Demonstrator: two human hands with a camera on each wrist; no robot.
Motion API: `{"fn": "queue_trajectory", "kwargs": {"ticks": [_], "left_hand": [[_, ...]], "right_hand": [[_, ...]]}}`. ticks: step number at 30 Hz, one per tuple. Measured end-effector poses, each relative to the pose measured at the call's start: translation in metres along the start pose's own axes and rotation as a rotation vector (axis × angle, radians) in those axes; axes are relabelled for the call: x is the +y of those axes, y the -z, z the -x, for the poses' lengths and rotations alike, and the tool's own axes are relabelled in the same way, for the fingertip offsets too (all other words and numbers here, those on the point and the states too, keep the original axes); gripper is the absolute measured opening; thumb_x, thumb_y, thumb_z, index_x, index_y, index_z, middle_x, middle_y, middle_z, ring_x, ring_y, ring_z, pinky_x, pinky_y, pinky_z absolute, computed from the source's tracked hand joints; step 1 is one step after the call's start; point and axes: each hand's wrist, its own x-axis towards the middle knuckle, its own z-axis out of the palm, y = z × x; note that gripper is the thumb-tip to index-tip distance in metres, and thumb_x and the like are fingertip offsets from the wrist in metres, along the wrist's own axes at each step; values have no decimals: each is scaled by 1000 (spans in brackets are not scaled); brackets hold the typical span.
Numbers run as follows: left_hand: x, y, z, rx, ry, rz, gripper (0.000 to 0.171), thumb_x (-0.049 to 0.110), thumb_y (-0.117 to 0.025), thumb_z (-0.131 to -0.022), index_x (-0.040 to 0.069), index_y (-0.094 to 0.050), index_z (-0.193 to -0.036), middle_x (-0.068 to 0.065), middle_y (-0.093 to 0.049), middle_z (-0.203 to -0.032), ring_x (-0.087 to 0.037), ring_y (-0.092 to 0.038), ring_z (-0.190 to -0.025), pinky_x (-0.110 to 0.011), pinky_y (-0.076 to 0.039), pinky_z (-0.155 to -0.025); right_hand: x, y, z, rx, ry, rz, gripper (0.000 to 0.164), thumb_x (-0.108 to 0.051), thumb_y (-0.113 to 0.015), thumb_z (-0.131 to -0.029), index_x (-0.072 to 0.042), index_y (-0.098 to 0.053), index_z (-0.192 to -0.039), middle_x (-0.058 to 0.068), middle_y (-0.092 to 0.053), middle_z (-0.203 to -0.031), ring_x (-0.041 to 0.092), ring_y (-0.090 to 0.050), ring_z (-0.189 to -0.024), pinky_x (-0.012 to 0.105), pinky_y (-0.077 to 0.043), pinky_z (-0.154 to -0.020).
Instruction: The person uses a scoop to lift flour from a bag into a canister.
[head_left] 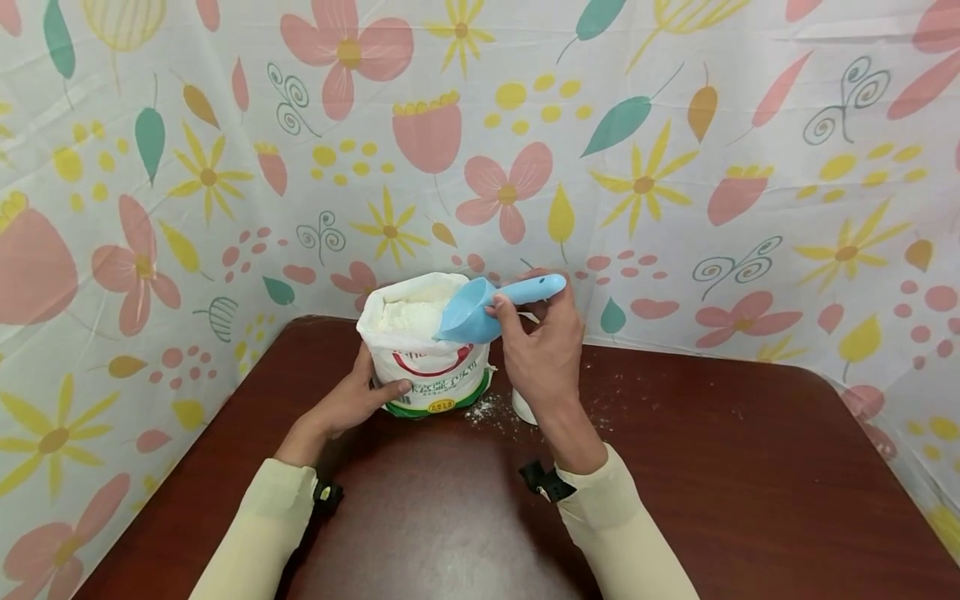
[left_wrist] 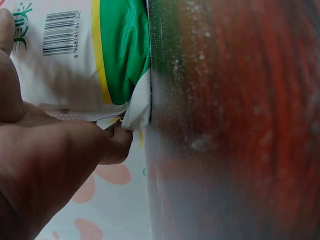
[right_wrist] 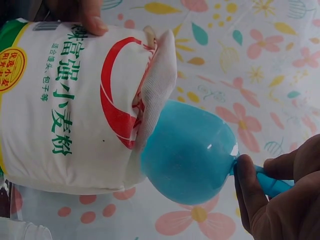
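Note:
An opened white flour bag [head_left: 401, 360] with a green base stands on the table, its rolled-down top showing white flour [head_left: 411, 315]. My left hand [head_left: 347, 407] holds the bag's left side low down, thumb on the front and fingers round the back. In my right hand [head_left: 546, 358] is a light blue scoop [head_left: 467, 315], pinched by its handle [right_wrist: 272, 185]. The scoop's bowl lies over the right edge of the bag's mouth, tilted toward the flour. The right wrist view shows the bowl's rounded underside against the folded rim [right_wrist: 159, 82].
A white container [head_left: 522, 408] stands right of the bag, mostly hidden behind my right hand. Spilled flour [head_left: 486, 408] dots the dark red-brown table [head_left: 435, 517]. A flower-patterned cloth [head_left: 510, 108] hangs close behind the table's back edge.

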Motion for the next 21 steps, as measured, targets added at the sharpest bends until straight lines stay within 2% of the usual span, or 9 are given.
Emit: {"fn": "queue_trajectory", "kwargs": {"ticks": [14,21], "left_hand": [[-3,0,2,0,-8,-7,105,23,-76,-101,50,6,-161,-3,-24,-162,-29,-24,-153,-63,-27,-120],[0,1,2,7,12,-13,105,23,-76,-101,49,6,-161,-4,-23,-163,-30,-24,-154,-63,-27,-120]], "right_hand": [[4,0,1,-20,-38,-43,30,0,-73,-99,5,-53,-121,16,-67,-104,31,-77,-95,36,-63,-84],[6,-2,1,-19,-48,-51,33,1,-74,-98,10,-52,-121,17,-68,-104,31,-77,-94,35,-63,-83]]}}
